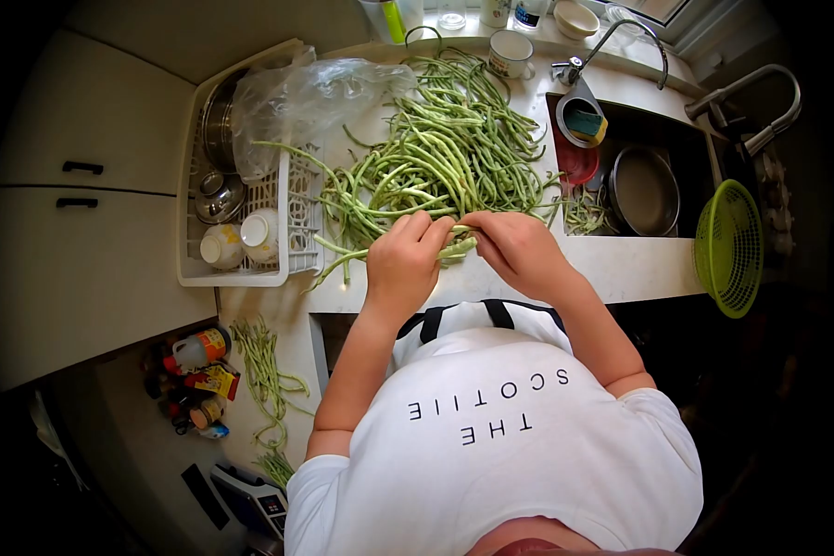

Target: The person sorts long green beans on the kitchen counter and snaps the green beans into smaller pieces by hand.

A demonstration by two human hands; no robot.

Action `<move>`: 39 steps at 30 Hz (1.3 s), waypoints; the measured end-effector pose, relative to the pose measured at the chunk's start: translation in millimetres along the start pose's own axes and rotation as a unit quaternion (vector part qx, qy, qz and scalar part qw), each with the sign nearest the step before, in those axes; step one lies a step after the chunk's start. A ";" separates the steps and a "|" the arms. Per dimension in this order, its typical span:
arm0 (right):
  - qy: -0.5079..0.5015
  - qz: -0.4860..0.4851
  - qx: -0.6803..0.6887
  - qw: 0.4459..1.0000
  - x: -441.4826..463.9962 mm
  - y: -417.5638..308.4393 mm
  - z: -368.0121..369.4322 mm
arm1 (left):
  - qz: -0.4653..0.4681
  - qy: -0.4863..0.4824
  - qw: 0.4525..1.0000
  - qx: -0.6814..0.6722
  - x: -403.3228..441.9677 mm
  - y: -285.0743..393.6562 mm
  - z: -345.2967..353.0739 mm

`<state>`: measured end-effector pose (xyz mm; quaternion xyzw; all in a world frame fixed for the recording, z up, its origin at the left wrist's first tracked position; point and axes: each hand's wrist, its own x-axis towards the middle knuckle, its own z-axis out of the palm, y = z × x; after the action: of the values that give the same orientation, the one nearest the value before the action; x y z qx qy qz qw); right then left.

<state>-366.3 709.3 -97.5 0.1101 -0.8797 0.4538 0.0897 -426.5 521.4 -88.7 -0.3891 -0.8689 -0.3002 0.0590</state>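
Long green beans (454, 139) lie in a large tangled heap on the light counter. At the near edge of the heap, my left hand (403, 259) is closed around some long beans, whose ends stick out to its left. My right hand (517, 252) meets it fingertip to fingertip, pinching the end of a long bean. The exact spot under the fingers is partly hidden.
On the left, a white dish rack (283, 227) holds bowls and pots, with a clear plastic bag (310, 102) over it. The sink (700, 125) at right contains a pan (643, 192) and bean scraps (584, 213). A green colander (729, 248) stands at its edge. More beans (267, 371) lie lower left.
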 end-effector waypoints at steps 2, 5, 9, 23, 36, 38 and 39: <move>0.023 -0.044 -0.079 0.996 1.2 3.3 4.0 | -0.002 -0.012 1.000 0.004 -1.0 -0.9 2.3; -0.001 -0.053 -0.126 0.991 1.8 4.3 8.6 | -0.008 -0.025 1.000 0.000 -2.7 -3.0 3.8; 0.028 0.080 0.090 0.992 -5.3 6.1 28.0 | -0.026 0.010 0.994 -0.108 -4.9 -5.5 10.6; 0.230 0.179 -0.126 0.948 -31.2 79.9 -75.6 | -0.088 0.047 0.812 -0.575 -11.7 -21.4 19.0; -0.102 0.163 0.398 0.897 -3.0 20.3 14.1 | -0.185 0.108 0.662 -0.719 18.3 -12.1 9.1; -0.143 0.151 0.364 0.908 1.6 23.4 24.8 | -0.189 0.087 0.676 -0.707 15.0 -18.8 6.8; -0.144 0.151 0.364 0.908 4.1 26.2 25.4 | -0.191 0.066 0.690 -0.695 12.6 -23.1 5.7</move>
<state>-378.9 702.8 -131.4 0.0654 -0.6626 0.7299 -0.1543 -450.9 520.7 -100.1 -0.1232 -0.4617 -0.8480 -0.2293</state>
